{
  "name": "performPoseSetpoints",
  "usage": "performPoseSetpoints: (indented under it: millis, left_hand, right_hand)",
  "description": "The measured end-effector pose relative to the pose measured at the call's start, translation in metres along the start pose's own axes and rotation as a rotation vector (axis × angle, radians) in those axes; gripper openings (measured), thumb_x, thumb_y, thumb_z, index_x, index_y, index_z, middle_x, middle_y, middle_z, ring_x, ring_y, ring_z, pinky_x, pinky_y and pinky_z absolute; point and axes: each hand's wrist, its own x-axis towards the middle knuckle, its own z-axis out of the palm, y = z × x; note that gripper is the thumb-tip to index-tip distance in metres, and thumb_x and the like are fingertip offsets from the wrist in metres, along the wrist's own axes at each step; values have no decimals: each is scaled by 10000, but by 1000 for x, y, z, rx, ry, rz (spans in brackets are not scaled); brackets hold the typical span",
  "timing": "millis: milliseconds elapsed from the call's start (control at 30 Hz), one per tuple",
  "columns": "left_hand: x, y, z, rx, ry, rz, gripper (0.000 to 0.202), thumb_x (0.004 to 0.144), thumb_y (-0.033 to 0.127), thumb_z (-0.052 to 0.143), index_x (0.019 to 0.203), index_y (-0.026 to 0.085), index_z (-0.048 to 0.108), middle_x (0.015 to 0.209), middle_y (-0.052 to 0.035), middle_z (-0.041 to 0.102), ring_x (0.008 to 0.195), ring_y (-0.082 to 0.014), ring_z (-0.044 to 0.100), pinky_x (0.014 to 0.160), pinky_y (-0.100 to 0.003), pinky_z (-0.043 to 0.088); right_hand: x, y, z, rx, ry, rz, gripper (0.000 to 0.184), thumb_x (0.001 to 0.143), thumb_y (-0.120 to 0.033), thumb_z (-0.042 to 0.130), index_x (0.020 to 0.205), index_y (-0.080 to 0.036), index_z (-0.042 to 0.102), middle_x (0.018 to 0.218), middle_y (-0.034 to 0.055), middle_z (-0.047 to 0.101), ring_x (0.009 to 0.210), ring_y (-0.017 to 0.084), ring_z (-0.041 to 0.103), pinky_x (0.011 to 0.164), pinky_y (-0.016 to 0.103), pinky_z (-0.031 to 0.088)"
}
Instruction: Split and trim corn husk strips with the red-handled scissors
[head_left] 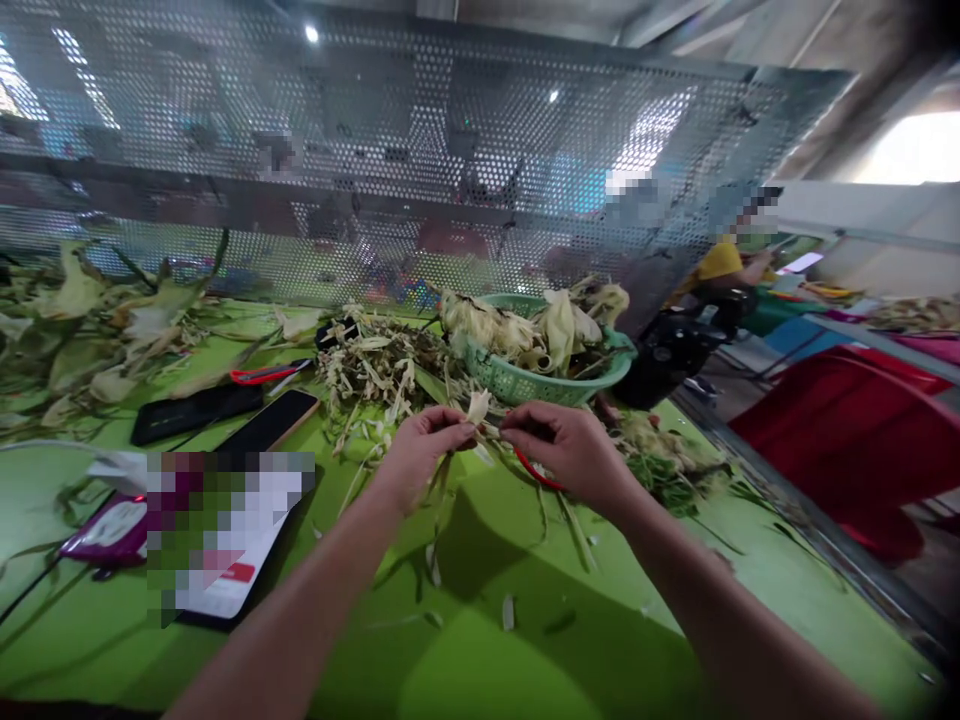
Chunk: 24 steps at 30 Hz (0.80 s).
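My left hand [424, 450] is closed in a pinch around a small pale husk piece [478, 405] that looks like a flower bud, with thin strips hanging below. My right hand [574, 450] is just to the right, thumb and fingertips pressed together close to the same piece. What lies between those fingertips is too small to make out. Under the right hand a red curved handle [536, 470] shows in part. Beyond both hands stands a green plastic basket [555, 388] of dried husks [495, 330], beside a heap of small dried pieces [382, 365].
On the left lie a phone [274, 425], a black case [195, 412], a red-handled cutter [262, 374], a tablet [232, 580] and a purple pack [112, 525]. More husks [82, 330] pile behind. A perforated metal screen [375, 180] backs the green table [480, 660]. A red chair [847, 440] stands right.
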Motion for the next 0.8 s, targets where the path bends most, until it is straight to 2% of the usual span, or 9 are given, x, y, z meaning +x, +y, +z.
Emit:
performPoseSetpoints:
  millis: [233, 400, 533, 633, 800]
  left_hand:
    - [1, -1, 0, -26, 25, -3, 237, 571, 209, 802, 759, 144, 673, 797, -25, 663, 703, -95, 589, 791, -258, 484]
    - [-4, 0, 7, 17, -39, -23, 181, 562, 210, 802, 670, 154, 668, 913, -39, 671, 733, -102, 584, 751, -245, 486]
    - [-7, 0, 12, 96, -79, -29, 156, 580, 213, 787, 659, 149, 669, 777, -25, 653, 675, -97, 559, 712, -238, 459]
    - [-5, -2, 11, 159, -80, 0, 149, 602, 225, 772, 688, 151, 676, 668, 0, 614, 637, -91, 537, 677, -226, 427]
    - [-2, -3, 7, 196, -44, 5, 153, 610, 238, 765, 689, 148, 669, 651, 0, 613, 633, -95, 538, 671, -233, 415]
  right_hand:
    - [-7, 14, 4, -20, 64, 35, 157, 827, -329, 568, 810, -202, 659, 690, 9, 666, 604, 164, 569, 562, 257, 405]
    - [-9, 11, 6, -63, 50, -9, 105, 811, -246, 556, 776, -216, 651, 746, 16, 689, 658, 178, 610, 617, 266, 429]
    - [-10, 5, 9, -65, 44, -57, 91, 803, -216, 568, 757, -211, 647, 746, 17, 685, 670, 172, 608, 634, 263, 421]
    - [-10, 3, 12, -33, 26, -65, 100, 820, -254, 575, 787, -210, 659, 744, 21, 680, 662, 168, 598, 629, 262, 417]
    - [-9, 4, 12, 39, 27, -14, 100, 825, -279, 590, 796, -204, 649, 726, 4, 669, 639, 152, 579, 604, 252, 411]
